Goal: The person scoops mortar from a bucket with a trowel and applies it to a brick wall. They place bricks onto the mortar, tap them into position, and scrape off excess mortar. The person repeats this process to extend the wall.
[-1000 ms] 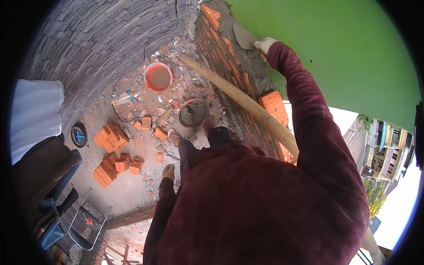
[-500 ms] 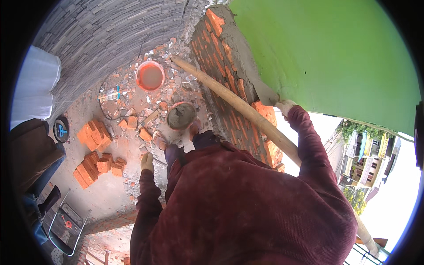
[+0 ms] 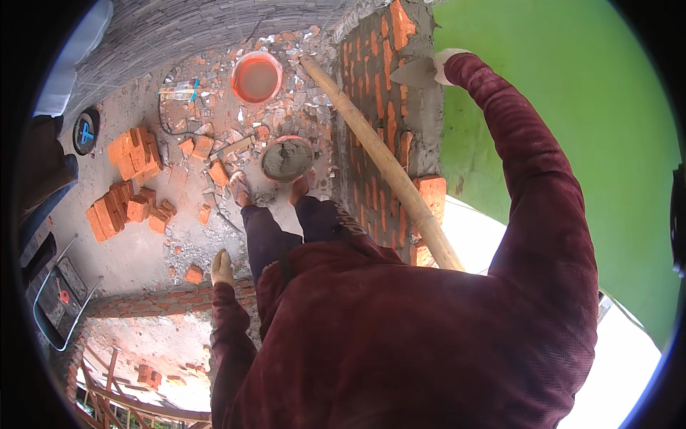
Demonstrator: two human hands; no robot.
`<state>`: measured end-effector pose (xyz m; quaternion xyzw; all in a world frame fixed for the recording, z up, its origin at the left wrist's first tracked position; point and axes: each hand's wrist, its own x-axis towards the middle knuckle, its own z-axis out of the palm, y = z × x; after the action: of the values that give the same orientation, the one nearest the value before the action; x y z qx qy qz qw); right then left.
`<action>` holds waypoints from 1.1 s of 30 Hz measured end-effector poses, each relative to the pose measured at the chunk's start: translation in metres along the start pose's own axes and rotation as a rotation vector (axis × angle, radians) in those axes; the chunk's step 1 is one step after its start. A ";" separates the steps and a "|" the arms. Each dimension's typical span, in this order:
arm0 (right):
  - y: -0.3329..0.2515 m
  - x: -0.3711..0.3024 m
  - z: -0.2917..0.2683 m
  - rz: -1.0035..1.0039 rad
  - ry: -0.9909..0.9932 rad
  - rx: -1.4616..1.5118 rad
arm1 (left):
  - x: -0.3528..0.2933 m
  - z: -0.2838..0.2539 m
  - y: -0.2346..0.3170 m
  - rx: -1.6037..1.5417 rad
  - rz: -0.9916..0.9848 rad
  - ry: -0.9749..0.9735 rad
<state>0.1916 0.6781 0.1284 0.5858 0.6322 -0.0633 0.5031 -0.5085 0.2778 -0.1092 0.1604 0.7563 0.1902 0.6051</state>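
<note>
My right hand [image 3: 449,66], in a pale glove, is closed around the handle of a trowel [image 3: 414,74]. The grey trowel blade lies against the far end of the brick wall [image 3: 375,89], where wet mortar [image 3: 423,129] runs along the edge beside a green wall [image 3: 536,71]. My gloved left hand [image 3: 222,269] hangs low at my left side, holding nothing visible, its fingers loosely stretched out. Between my feet and the brick wall stands a bucket of mortar [image 3: 287,159].
A bamboo pole [image 3: 382,157] leans across the brick wall. Beyond the mortar stands an orange bucket [image 3: 256,78] of murky liquid. Stacked bricks [image 3: 136,154] and more bricks [image 3: 111,212] lie left, with rubble [image 3: 214,93] scattered over the floor. A metal-framed chair [image 3: 64,293] stands farther left.
My right hand and the trowel have moved from the wall's near end to its far end, with the arm stretched forward. My left hand hangs slightly lower in the view.
</note>
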 end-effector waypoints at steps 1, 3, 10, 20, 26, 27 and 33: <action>0.002 0.021 -0.011 0.029 0.030 0.021 | -0.007 0.001 -0.012 -0.010 -0.017 0.014; 0.006 0.053 -0.020 0.040 0.041 0.097 | -0.019 0.003 -0.034 -0.023 -0.052 0.028; -0.024 -0.050 0.021 0.029 -0.283 0.322 | -0.005 0.027 -0.036 0.231 0.016 -0.081; -0.040 -0.217 0.089 0.135 -0.180 0.361 | 0.020 0.048 0.046 0.292 0.208 -0.126; -0.131 -0.201 0.033 0.226 -0.097 0.822 | 0.041 0.018 -0.008 0.536 0.016 -0.214; -0.163 -0.198 0.012 0.253 -0.188 1.035 | 0.054 0.012 -0.013 0.520 -0.034 -0.173; -0.345 -0.139 0.089 0.363 -0.183 1.487 | 0.086 -0.070 0.005 0.508 -0.052 0.063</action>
<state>-0.0622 0.4191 0.0080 0.8568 0.2733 -0.4362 0.0296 -0.5958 0.3160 -0.1668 0.2819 0.8021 -0.0164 0.5262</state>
